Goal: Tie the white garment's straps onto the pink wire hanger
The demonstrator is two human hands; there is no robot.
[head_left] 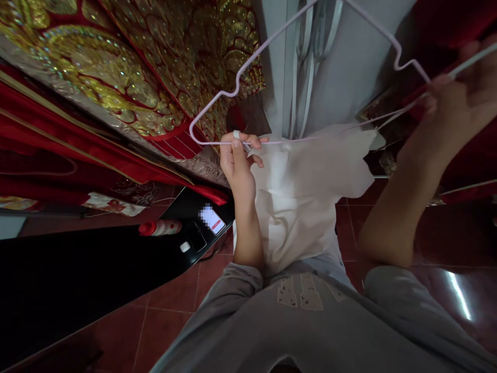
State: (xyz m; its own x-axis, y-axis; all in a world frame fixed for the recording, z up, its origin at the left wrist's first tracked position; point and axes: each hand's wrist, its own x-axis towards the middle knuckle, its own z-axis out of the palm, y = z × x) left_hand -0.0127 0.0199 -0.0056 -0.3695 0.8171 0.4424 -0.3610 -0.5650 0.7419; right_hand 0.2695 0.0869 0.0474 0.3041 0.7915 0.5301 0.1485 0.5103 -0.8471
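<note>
A pale pink wire hanger spans the top middle, its notched shoulders on both sides. My left hand pinches the hanger's lower left bar, with a white band round one finger. Sheer white cloth hangs below the bar, in front of my body, and reaches close to my left fingertips. My right hand is closed round the hanger's right end, blurred by motion; thin pale straps run from there toward the cloth. A second pale rod slants past the right fingers.
Gold-sequined red garments hang at the left. On a black table lie a lit phone, a dark phone, a small white case and a red-capped bottle. Grey doors stand ahead; dark red fabric hangs right.
</note>
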